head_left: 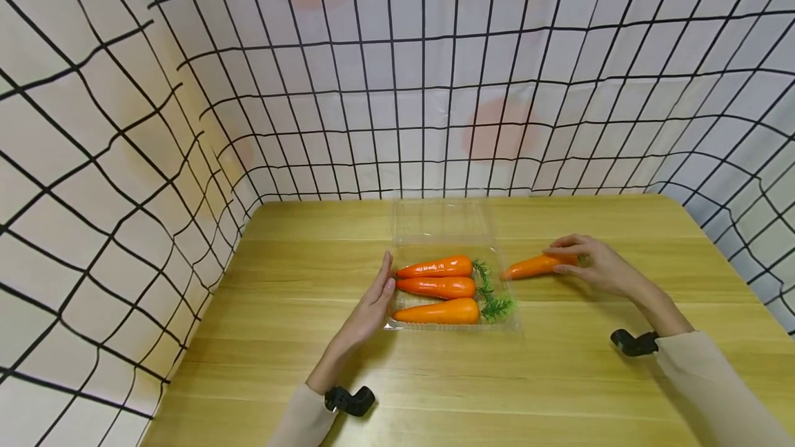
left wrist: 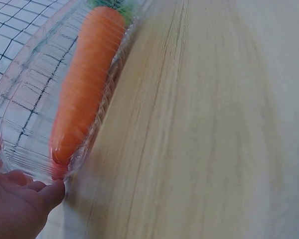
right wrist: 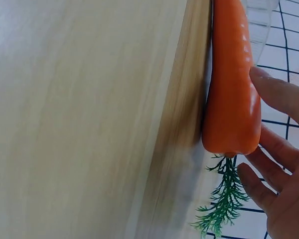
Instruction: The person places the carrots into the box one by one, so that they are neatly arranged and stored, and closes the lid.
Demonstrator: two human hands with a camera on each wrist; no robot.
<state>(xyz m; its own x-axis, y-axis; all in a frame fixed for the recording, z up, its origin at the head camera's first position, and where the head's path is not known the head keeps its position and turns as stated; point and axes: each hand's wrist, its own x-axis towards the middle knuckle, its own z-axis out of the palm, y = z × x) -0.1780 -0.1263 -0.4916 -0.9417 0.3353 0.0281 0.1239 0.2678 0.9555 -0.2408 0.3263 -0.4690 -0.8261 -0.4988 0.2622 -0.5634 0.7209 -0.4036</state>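
Observation:
A clear plastic clamshell box (head_left: 393, 328) lies on the table, its lid (head_left: 442, 218) folded open toward the back. Three orange carrots with green fronds lie side by side inside, the nearest carrot (head_left: 437, 312) along the front wall. My left hand (head_left: 371, 302) rests against the box's left end with fairly straight fingers. In the left wrist view, its fingertips (left wrist: 54, 191) are right at the plastic edge by the carrot tip. My right hand (head_left: 596, 264) holds another carrot (head_left: 533, 267) between thumb and fingers, right of the box. Its tip points at the box's right edge; its green frond (right wrist: 224, 199) hangs behind.
The wooden table (head_left: 273, 336) runs up to a white cloth wall with a black grid (head_left: 428, 102), which also encloses the left and right sides. A black wrist mount (head_left: 350, 401) sits on the left wrist, another mount (head_left: 633, 342) on the right.

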